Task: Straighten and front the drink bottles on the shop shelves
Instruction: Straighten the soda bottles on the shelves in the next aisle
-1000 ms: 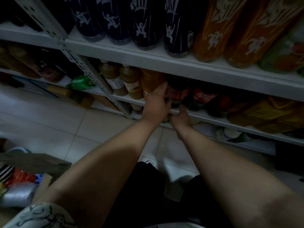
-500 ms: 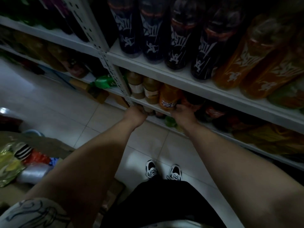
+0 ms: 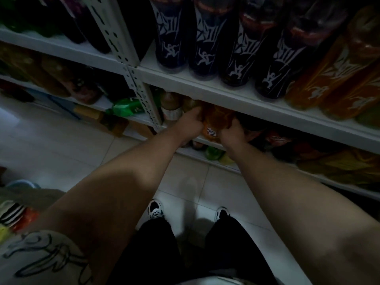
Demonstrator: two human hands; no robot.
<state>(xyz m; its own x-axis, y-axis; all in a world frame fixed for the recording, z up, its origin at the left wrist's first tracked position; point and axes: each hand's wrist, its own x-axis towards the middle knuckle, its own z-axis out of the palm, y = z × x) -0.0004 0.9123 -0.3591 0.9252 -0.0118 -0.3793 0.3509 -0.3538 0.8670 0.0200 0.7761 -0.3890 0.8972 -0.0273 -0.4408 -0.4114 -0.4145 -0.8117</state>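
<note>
Upper shelf (image 3: 226, 93) overhangs just above hands, carrying dark bottles (image 3: 170, 48) at 12 o'clock and tall orange bottles (image 3: 339, 79) at 2. Orange bottle (image 3: 218, 120) one level down, at front edge. Left hand (image 3: 191, 125) at its 9 o'clock, right hand (image 3: 232, 133) at its 3, fingers apparently curled round it; dim. Brown bottle (image 3: 170, 109) just beside left hand; red-label bottle (image 3: 275, 138) at 4. Post (image 3: 135, 83) at 10. Open floor (image 3: 185, 182) below.

The room is dim. The floor (image 3: 51, 145) is laid with pale, glossy square tiles with thin dark joints, and it is brightest at the far left. White metal shelves (image 3: 226, 93) run across the view in tiers, carried by a slotted white upright (image 3: 131, 73). The space between the tiers is darkest. A heap of packaged goods (image 3: 14, 214) lies at the lower left edge.
</note>
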